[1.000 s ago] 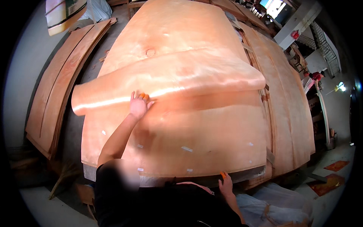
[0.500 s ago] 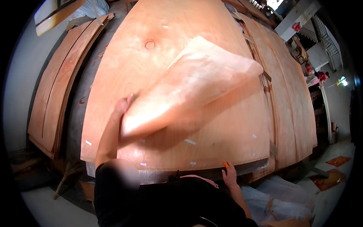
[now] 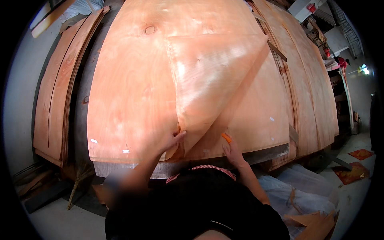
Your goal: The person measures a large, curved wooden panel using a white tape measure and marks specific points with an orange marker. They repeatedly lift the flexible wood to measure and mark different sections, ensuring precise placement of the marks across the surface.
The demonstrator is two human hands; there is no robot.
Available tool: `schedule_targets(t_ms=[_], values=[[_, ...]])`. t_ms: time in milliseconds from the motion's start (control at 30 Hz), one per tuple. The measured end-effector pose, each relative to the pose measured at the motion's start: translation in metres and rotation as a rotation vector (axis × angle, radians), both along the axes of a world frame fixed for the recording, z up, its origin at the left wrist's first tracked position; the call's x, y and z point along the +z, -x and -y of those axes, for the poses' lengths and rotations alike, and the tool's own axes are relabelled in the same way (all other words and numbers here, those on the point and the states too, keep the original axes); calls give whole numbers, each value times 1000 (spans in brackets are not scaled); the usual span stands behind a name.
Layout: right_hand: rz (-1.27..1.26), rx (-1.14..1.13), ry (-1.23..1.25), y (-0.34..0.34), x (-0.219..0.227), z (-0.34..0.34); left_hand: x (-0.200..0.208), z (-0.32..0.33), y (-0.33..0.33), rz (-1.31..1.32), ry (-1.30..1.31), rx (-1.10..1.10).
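Left elbow (image 3: 120, 183) blurred; flat wood sheet (image 3: 132, 80) cut off by the top edge

The folded sheet (image 3: 212, 72) is thin, smooth wood with a glossy sheen, over a duller, visibly grained wooden stack (image 3: 132, 88). Toward ten o'clock, wood sheets (image 3: 69, 68) look matt; at four, crinkled translucent plastic film (image 3: 310, 190); at six, a matt black cloth shirt (image 3: 192, 204).

The site is a woodworking workshop, as indicated by broad, thin wood sheets (image 3: 132, 80) at the centre, a left-hand sheet stack (image 3: 60, 92), a right-hand sheet stack (image 3: 310, 96), loose wood pieces (image 3: 318, 226) and a straw broom (image 3: 76, 185).
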State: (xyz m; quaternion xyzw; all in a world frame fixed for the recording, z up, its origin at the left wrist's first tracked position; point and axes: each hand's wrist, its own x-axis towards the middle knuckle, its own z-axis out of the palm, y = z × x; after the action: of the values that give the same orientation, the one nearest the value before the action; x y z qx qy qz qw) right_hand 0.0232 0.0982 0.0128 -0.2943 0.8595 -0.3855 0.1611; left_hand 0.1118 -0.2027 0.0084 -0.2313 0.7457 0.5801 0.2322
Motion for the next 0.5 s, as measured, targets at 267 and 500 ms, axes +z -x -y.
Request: schedule_targets(t_ms=[267,500], values=[[183,-132,50,-23,-36,-26,-84,-20,40,-122,-886,621],[281,-189,50,-24,-28,-26,-109,-11,102,-230,-939,858]])
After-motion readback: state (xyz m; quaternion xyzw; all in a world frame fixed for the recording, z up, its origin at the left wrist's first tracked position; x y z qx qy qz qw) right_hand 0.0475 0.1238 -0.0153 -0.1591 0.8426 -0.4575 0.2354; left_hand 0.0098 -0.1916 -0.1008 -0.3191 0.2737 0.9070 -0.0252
